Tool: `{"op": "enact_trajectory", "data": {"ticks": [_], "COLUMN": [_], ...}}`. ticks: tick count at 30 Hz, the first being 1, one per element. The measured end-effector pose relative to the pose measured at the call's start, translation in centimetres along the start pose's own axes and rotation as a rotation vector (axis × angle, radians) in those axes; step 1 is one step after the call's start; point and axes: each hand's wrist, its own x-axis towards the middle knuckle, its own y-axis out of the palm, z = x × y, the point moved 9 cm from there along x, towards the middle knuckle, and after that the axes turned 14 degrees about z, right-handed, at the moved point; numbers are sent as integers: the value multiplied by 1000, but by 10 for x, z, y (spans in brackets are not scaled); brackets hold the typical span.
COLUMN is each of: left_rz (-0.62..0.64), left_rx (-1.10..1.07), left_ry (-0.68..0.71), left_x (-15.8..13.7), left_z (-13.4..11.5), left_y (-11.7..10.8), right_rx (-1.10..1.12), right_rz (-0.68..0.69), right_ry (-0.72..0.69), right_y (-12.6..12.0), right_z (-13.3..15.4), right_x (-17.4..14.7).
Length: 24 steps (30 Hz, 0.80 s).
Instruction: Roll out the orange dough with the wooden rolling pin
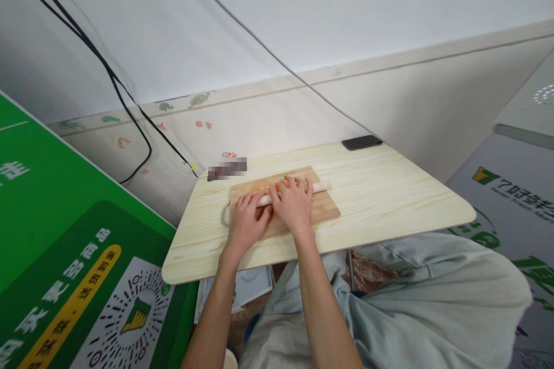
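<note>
One rolling pin [321,187] held by left hand [246,218] and right hand [294,203], fingers [300,185] curled over

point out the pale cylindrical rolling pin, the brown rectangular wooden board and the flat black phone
Pale cylindrical rolling pin [321,187]: head view, its exposed right end.
Brown rectangular wooden board [324,208]: head view, its bare right part.
Flat black phone [362,142]: head view, middle of its top face.

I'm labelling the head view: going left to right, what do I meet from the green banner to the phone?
Green banner, metal ring, left hand, right hand, pale rod's right end, phone.
</note>
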Motion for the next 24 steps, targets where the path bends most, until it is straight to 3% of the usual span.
{"op": "enact_trajectory", "data": {"ticks": [6,15,24], "left_rz": [-2,12,-1], "left_rx": [16,36,20], "left_ry": [5,20,2], "left_x": [0,-1,0], "left_z": [-2,-4,-2], "left_y": [-2,-1,-1], "right_rx": [25,14,37], "right_rz": [35,-60,-6], "right_ry": [5,-6,11], "right_y": [0,-1,3], "right_z": [1,-1,1], "right_x": [10,-22,8]}}
